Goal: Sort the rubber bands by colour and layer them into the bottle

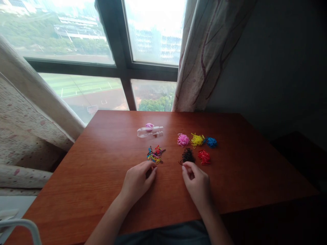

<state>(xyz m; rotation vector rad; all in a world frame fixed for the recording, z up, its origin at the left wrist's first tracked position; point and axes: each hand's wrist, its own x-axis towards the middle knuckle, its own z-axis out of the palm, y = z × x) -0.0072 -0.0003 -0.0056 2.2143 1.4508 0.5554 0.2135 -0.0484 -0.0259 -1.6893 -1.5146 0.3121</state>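
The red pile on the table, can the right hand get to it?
Probably yes: the red pile lies just beyond the right hand, with only brown tabletop showing between them.

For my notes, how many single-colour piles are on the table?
5: pink pile, yellow pile and blue pile in the back row; black pile and red pile in front.
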